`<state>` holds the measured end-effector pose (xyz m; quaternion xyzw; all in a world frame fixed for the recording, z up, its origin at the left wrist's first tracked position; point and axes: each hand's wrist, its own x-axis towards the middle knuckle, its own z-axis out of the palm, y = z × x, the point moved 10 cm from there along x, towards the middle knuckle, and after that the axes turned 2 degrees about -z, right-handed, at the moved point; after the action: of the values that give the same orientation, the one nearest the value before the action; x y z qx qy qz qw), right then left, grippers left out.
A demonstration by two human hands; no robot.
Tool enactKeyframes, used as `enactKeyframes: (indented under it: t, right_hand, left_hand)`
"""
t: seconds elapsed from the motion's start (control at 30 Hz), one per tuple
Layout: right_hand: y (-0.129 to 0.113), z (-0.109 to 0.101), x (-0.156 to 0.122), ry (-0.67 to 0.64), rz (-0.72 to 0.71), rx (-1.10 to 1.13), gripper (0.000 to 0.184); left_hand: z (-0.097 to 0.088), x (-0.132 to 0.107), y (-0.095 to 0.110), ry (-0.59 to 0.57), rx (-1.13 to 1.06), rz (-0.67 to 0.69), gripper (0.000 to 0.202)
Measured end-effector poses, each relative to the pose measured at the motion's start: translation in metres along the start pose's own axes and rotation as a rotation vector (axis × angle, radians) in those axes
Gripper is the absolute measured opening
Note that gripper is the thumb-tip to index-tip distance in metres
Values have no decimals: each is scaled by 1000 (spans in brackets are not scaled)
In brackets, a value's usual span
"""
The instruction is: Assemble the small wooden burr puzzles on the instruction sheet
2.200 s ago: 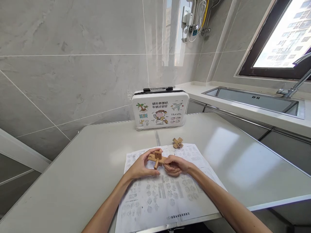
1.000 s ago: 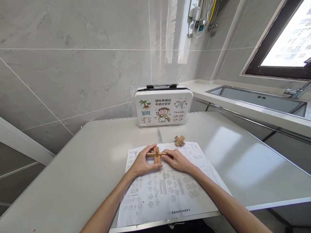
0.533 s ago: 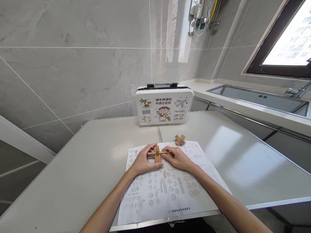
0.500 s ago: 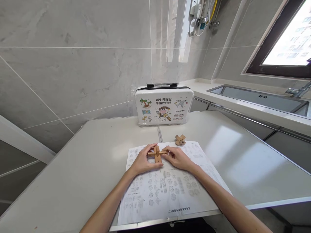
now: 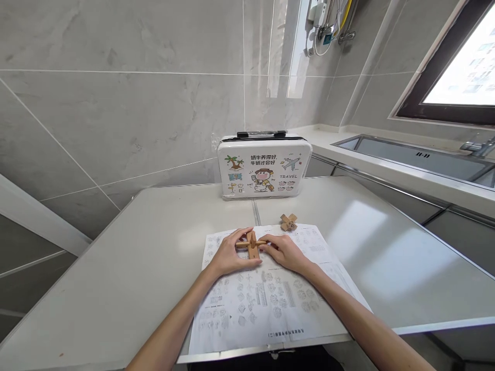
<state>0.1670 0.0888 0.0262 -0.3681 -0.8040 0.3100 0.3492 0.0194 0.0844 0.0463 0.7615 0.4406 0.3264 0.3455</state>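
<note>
Between my hands, over the printed sheet (image 5: 247,330), is a wooden interlocking puzzle (image 5: 253,251) of crossed wooden bars. My left hand (image 5: 229,252) grips it from the left, the thumb at its near end and the fingers around its far end and left side. My right hand (image 5: 284,252) pinches the end of the bar that sticks out to the right. A second wooden puzzle (image 5: 288,222), cross-shaped and marked on one face, rests at the sheet's far edge, beyond my right hand. Line drawings of puzzle shapes cover the sheet.
A white cartoon-printed case (image 5: 265,170) with a black handle stands at the back of the white table (image 5: 154,247) near the tiled wall. To the right is a counter with a sink (image 5: 417,154) and a tap (image 5: 477,147). The table's front edge runs close to my body.
The view has shifted slightly. The upper piece at the middle of the held puzzle looks turned, with its top now more pointed. Both hands keep their hold.
</note>
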Motion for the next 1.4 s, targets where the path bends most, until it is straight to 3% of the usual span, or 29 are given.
enactKeyframes:
  t: [0.4, 0.67, 0.8, 0.9, 1.0, 1.1, 1.23, 1.4]
  right_hand:
    - [-9, 8, -4, -80, -17, -70, 19]
    - [-17, 9, -2, -79, -36, -45, 20]
    - [-17, 8, -2, -71, -31, -39, 19]
    - [-15, 7, -2, -65, -12, -34, 19]
    - [-13, 6, -2, -58, 6, -17, 18]
    - [-10, 6, -1, -46, 16, -14, 18]
    - [-9, 6, -2, -39, 20, -24, 17]
    - [-9, 6, -2, -40, 27, -35, 19]
  left_hand:
    - [-3, 0, -10, 26, -31, -50, 102]
    - [-15, -1, 10, 106, -116, -2, 102]
    - [-27, 2, 7, 203, -190, 43, 96]
    - [-48, 3, -8, 348, -232, 19, 83]
    - [-73, -2, -28, 478, -60, -87, 76]
    - [-86, -7, -45, 434, 153, -160, 82]
    - [-93, -15, -62, 294, 385, -131, 88]
    - [-95, -18, -73, 169, 509, -117, 90]
